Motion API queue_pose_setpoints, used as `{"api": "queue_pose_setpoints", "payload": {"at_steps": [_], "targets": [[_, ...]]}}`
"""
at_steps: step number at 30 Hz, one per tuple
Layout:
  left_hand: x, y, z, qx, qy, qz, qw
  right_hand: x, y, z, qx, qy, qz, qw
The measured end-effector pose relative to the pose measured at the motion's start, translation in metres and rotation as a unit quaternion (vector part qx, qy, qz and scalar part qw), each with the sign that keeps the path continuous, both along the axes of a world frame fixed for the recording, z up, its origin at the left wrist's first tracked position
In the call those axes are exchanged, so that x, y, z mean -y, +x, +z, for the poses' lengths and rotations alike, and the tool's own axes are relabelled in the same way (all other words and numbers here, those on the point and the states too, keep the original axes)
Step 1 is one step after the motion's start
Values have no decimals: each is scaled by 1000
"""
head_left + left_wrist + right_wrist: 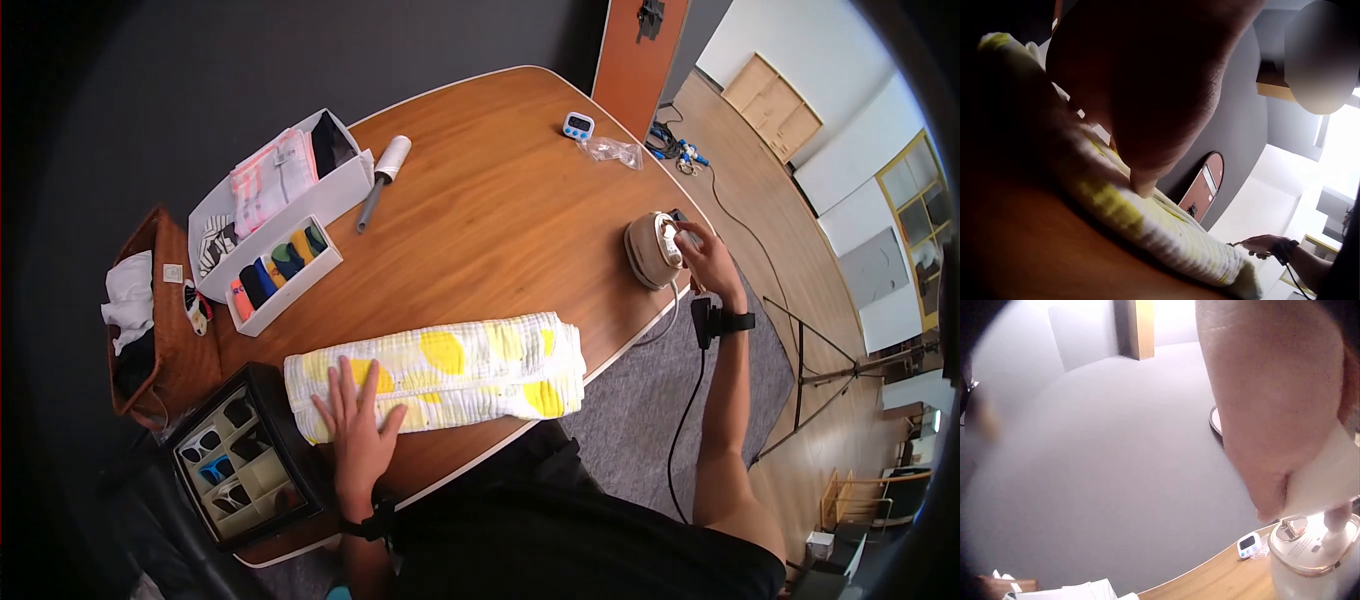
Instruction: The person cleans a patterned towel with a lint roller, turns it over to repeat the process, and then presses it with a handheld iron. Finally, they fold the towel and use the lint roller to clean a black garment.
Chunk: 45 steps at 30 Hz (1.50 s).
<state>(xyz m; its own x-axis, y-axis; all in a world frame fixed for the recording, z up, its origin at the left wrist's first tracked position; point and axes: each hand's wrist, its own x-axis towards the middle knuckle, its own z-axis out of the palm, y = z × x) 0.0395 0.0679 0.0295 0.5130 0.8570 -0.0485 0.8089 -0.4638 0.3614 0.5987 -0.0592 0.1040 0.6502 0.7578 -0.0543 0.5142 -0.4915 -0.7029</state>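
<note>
Left hand [362, 445], grip released, lies on the cloth [480, 368]. Right hand [712, 268] grasps the iron [652, 252], at the cloth's two o'clock.

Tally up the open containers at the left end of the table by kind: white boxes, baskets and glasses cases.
White boxes: 2, one large box and one small box
Brown basket: 1
Black glasses case: 1
Total: 4
</note>
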Motion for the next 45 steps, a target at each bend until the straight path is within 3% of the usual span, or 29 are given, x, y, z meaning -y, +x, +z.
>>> {"api": "queue_pose_setpoints", "payload": {"at_steps": [4, 12, 27, 29, 30, 34, 37, 40, 42, 43, 45], "targets": [[-13, -9, -7, -20, 31, 59, 998, -8, -2, 13, 8, -35, 6, 999], [-16, -5, -8, -27, 17, 60, 998, -15, 4, 5, 25, -11, -13, 1000], [-11, 1, -13, -33, 47, 76, 995, -16, -18, 18, 8, -72, -39, 997], [-11, 0, -15, -33, 48, 78, 995, -16, -10, 6, 86, -80, -26, 993], [-11, 1, -15, -31, 48, 79, 995, -12, -2, -2, 208, -81, 6, 975], [-10, -1, -13, -31, 42, 76, 996, -18, -26, 14, 209, -125, -55, 968], [-10, -2, -16, -26, 45, 72, 996, -14, -38, -5, 318, -140, -33, 937], [-8, -1, -15, -27, 43, 78, 996, -18, -66, 1, 373, -68, -64, 923], [-8, -1, -16, -33, 45, 77, 995, -20, -99, 10, 423, 40, -75, 902], [-9, 0, -16, -33, 45, 79, 995, -20, -127, 13, 371, 51, -68, 925], [-9, 2, -14, -36, 45, 83, 995, -25, -170, -3, 341, 132, 61, 929]]}}
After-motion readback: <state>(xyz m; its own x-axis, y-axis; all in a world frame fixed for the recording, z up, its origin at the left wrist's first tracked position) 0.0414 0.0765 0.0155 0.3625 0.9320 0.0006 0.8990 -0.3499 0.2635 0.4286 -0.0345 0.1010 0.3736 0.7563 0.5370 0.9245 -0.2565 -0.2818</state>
